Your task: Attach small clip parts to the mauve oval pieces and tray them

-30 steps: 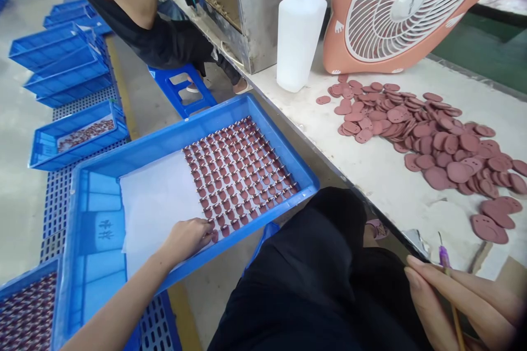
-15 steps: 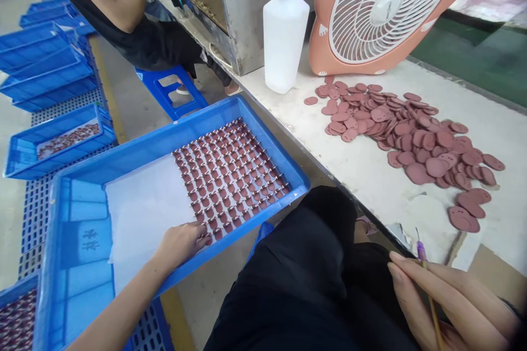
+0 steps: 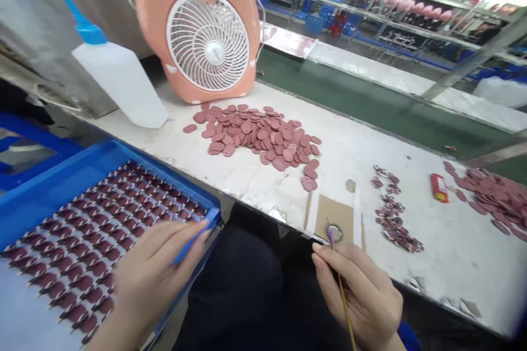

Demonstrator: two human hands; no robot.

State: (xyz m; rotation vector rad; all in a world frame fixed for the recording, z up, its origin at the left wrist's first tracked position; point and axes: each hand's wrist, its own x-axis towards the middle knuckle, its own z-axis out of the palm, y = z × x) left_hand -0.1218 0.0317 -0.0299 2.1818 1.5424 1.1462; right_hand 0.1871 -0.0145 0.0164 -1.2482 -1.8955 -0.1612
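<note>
My right hand (image 3: 362, 290) pinches a thin yellowish stick (image 3: 345, 307) with a purple, needle-like tip, slanting up over the bench edge. Right by that tip, a small round metal cap (image 3: 336, 233) lies on a brown board (image 3: 329, 214). My left hand (image 3: 160, 269), slightly blurred, hovers over the right side of the blue tray (image 3: 57, 182). Its thumb and fingers are apart, with blue tray showing between them and nothing held. Rows of small dark-red pieces (image 3: 99, 230) cover the white sheet in the tray; my left hand hides some of them.
On the white bench lie a pile of flat reddish ovals (image 3: 263, 134), a cluster of small brownish pieces (image 3: 393, 219), a red lighter-like item (image 3: 439, 187) and more ovals (image 3: 500, 197). Behind stand a white bottle (image 3: 123, 85) and an orange fan (image 3: 208, 44).
The view has swung right, towards the bench. My left hand has left the pieces at the tray's near side and opened. My right hand, still holding the stick, now has its tip by the metal cap.
</note>
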